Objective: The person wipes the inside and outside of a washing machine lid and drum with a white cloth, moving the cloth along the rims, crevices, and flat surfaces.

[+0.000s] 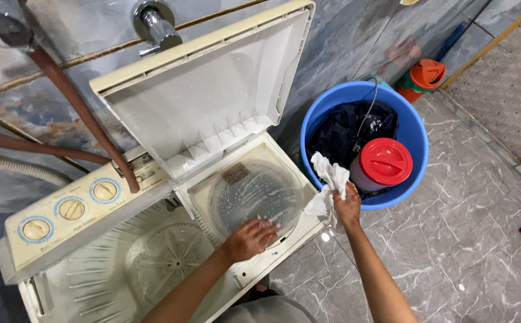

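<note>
1. Fingers of the right hand are clenching around a white cloth, holding it bunched at the front right corner of the twin-tub washing machine, just beside the rim of the blue bucket.
2. The left hand is lying flat, fingers spread and released, pressing on the clear round inner lid of the spin compartment — it is grasping nothing.
3. The cloth is drooping in crumpled folds, so it is likely soft, light and limp, perhaps damp; pinching a gathered bunch, as the right hand is doing, seems the surest hold.
4. The inner lid is looking like thin, stiff plastic, probably slick when wet; its edge would be the better place to grip.
5. The cream outer lid is standing open against the marbled wall.
6. Three round dials with blue rings are sitting on the cream control panel at the left — their small print is too fine to make out.
7. Inside the bucket, a white jar with a red lid is resting on dark clothing.
8. An orange-and-green container is standing on the floor behind the bucket.
</note>
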